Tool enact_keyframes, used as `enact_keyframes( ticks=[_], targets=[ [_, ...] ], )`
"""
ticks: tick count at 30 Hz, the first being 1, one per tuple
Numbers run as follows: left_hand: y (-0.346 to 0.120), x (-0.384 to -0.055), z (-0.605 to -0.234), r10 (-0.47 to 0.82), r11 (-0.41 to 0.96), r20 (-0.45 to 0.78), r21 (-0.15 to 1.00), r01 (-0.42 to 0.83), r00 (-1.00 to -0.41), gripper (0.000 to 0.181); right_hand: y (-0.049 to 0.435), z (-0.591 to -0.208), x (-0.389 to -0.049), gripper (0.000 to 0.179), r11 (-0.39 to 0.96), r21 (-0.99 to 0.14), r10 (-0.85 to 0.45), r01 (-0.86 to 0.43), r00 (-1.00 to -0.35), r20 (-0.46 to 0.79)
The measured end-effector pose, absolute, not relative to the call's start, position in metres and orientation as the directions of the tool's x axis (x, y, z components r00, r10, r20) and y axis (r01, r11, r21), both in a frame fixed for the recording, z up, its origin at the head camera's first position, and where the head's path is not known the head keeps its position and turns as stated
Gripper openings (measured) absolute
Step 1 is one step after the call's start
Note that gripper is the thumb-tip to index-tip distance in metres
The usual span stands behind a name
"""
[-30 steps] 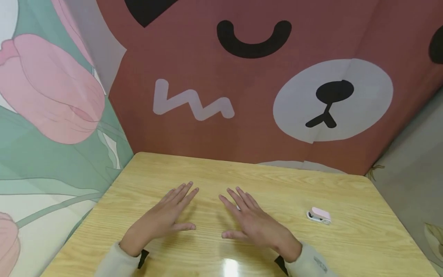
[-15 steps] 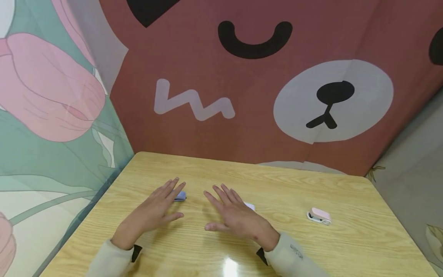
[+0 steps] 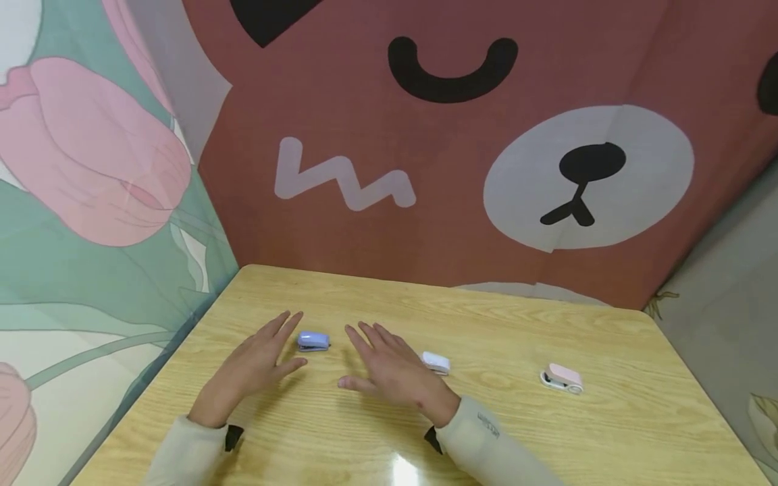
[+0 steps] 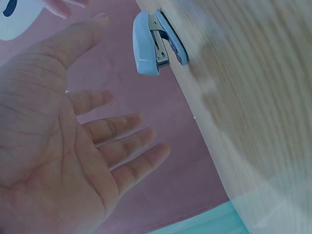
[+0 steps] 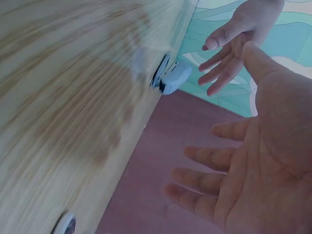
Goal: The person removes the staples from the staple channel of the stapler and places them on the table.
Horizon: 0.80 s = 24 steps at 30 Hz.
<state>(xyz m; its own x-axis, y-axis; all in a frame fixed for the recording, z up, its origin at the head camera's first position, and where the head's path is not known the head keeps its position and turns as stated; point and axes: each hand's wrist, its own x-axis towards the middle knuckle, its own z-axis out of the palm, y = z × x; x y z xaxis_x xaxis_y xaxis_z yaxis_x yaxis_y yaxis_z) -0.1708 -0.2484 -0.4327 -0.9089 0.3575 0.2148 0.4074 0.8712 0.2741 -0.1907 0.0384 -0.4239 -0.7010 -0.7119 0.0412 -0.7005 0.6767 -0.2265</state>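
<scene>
A small blue-violet stapler (image 3: pixel 313 341) sits on the wooden table between the two hands. My left hand (image 3: pixel 250 363) hovers just left of it, fingers spread, touching nothing; the left wrist view shows its bare palm (image 4: pixel 44 131) with the stapler (image 4: pixel 148 44) beyond the thumb. To the right of that stapler, my right hand (image 3: pixel 395 368) is held over the table with straight fingers and nothing in it. Partly hidden behind the right hand is a white stapler (image 3: pixel 437 363). Farther right lies a pink and white stapler (image 3: pixel 562 378), apart from both hands.
The wooden table (image 3: pixel 498 432) has a back edge against a brown bear-print cloth (image 3: pixel 340 236). A floral cloth (image 3: pixel 109 283) hangs along the left side, and a grey one (image 3: pixel 729 270) on the right.
Both hands have shifted left over the table, with fingers still extended. The blue-violet stapler and most of the white one have come into sight from behind them; the staplers stay in place.
</scene>
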Motion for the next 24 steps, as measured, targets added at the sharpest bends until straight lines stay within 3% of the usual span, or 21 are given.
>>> enact_keyframes(
  ticks=[10,19,24],
  targets=[
    [-0.256,-0.179,-0.435,0.336,0.869,0.188,0.315,0.381,-0.923,0.075,0.003,-0.425,-0.196,0.089,0.711,-0.292,-0.667,-0.640,-0.745,0.010],
    [-0.260,-0.193,-0.435,0.219,0.878,0.071,0.421,0.228,-0.973,0.060,-0.022,-0.432,-0.209,0.063,0.716,-0.258,-0.661,-0.649,-0.749,0.050],
    [-0.260,-0.198,-0.434,0.182,0.858,0.007,0.488,0.162,-0.983,0.055,-0.033,-0.436,-0.215,0.058,0.705,-0.340,-0.650,-0.622,-0.759,0.042]
  ],
)
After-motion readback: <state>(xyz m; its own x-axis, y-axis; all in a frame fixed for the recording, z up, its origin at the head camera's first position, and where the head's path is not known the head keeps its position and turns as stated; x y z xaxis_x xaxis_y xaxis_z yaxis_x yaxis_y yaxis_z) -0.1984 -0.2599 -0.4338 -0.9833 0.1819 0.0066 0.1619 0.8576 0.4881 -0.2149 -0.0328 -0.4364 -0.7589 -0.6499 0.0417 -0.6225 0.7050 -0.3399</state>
